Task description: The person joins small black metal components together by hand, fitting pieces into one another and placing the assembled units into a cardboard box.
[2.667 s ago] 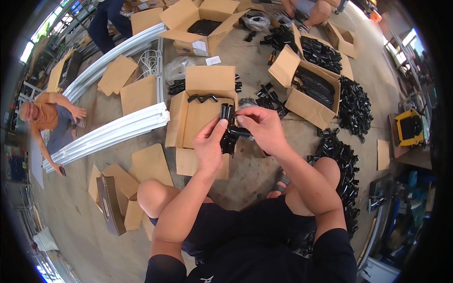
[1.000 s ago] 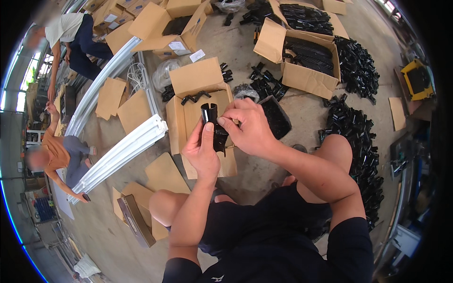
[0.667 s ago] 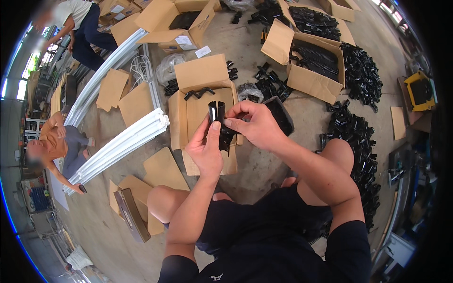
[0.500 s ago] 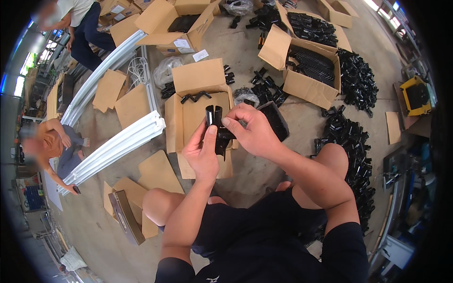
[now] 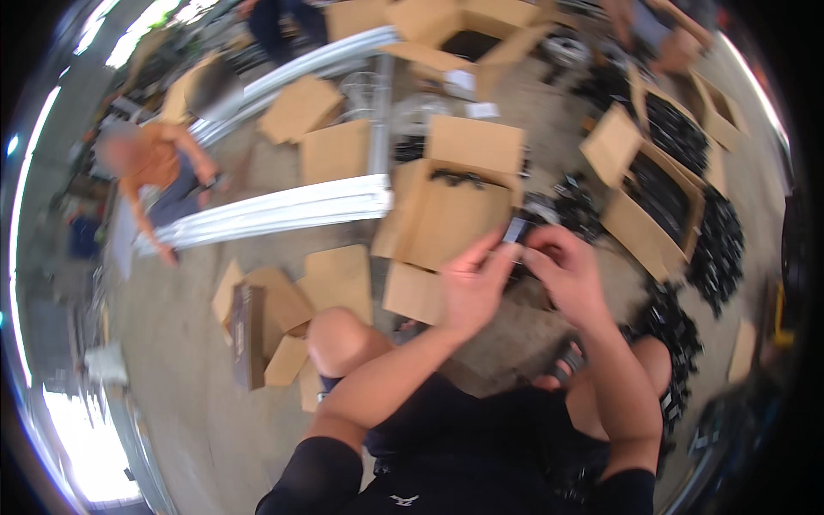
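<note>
My left hand (image 5: 476,289) grips a shiny black pipe joint (image 5: 517,230), holding it up over the near right corner of an open cardboard box (image 5: 410,210). Closed around the same joint from the other side is my right hand (image 5: 568,276), its thumb and fingertips pinching close to the left thumb. Motion blur and the fingers hide the joint's lower part. Inside the box, a few black curved pieces (image 5: 457,178) lie along the far wall.
Long white metal profiles (image 5: 283,206) lie to the left, where a person in orange (image 5: 163,159) sits. Flattened cardboard (image 5: 339,279) is at near left. Boxes of black parts (image 5: 657,202) and a black heap (image 5: 717,245) stand right. Another person (image 5: 665,34) is at far right.
The view has swung, so the scene sits differently in the picture. Both hands stay on the black pipe joint, which now tilts and shows less. A person has come into view at far right.
</note>
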Tool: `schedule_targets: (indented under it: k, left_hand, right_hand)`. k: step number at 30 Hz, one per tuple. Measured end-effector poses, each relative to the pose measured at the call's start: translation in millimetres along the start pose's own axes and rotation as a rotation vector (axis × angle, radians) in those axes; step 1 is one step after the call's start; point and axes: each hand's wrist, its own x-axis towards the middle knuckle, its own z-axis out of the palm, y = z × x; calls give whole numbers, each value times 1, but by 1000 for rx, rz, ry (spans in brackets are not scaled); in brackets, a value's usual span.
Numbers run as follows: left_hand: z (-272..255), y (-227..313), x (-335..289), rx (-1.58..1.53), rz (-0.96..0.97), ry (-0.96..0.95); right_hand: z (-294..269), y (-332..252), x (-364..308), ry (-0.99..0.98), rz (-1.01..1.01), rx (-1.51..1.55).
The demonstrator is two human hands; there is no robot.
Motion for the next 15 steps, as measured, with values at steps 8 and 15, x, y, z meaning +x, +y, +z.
schedule_targets:
  k: [8,15]
  left_hand:
    - [-4,-6,1,-87,83,-79]
    - [6,4,-3,-194,92,-41]
  right_hand:
    - [3,-3,-5,-9,37,42]
    - [3,0,-7,-8,33,104]
